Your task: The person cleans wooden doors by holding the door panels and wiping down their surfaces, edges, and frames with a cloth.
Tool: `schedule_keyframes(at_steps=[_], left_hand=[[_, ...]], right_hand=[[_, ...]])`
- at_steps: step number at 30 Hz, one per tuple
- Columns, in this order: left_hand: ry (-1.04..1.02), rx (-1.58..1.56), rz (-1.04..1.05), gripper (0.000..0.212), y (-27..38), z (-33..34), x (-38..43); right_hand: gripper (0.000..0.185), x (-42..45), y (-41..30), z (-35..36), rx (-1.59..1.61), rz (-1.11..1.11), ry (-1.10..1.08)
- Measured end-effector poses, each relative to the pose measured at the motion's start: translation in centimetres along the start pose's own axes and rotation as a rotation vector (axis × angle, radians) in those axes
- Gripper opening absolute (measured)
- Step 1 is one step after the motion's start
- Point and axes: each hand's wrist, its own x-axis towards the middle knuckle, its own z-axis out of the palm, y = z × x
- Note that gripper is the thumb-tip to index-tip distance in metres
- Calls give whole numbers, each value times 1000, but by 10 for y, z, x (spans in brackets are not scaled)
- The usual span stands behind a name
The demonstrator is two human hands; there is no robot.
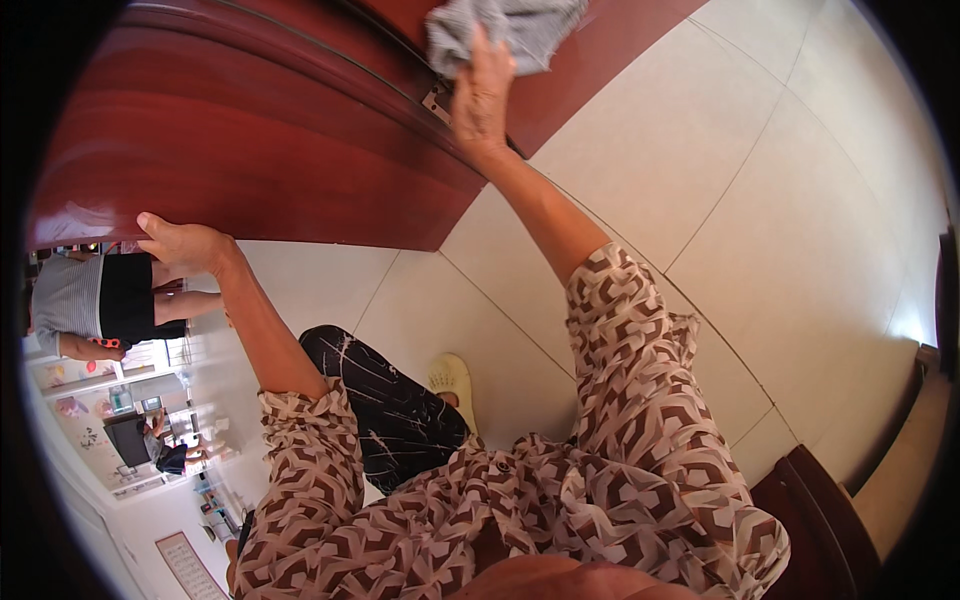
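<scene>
A reddish-brown wooden door panel point(262, 142) stretches across the upper left. My left hand point(184, 246) grips its near edge, the thumb on the broad face and the other fingers partly hidden behind. At the top, my right hand point(484, 101) has a crumpled grey cloth point(517, 34) under its fingers, against the red wooden frame point(559, 97). Beside the right hand is a metal hinge point(436, 103), partly covered by it, in the gap between door and frame.
Pale floor tiles point(727, 172) spread below and right. One person point(112, 296) in a striped top stands beyond the door; another person point(169, 450) is farther off. Dark red woodwork point(814, 517) stands at lower right. My pale yellow shoe point(454, 379) is on the floor.
</scene>
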Motion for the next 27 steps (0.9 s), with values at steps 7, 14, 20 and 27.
schedule_keyframes(at_steps=[7,14,20,27], left_hand=[[45,14,158,57,-20,8,7],[14,-38,52,54,-28,-8,19],[50,-116,21,56,4,4,1],[-55,-85,169,59,18,-18,5]], right_hand=[[51,-48,158,-49,-140,644,207],[47,-53,141,-51,126,1008,183],[48,-17,169,-75,-44,825,316],[21,75,213,-126,220,679,301]])
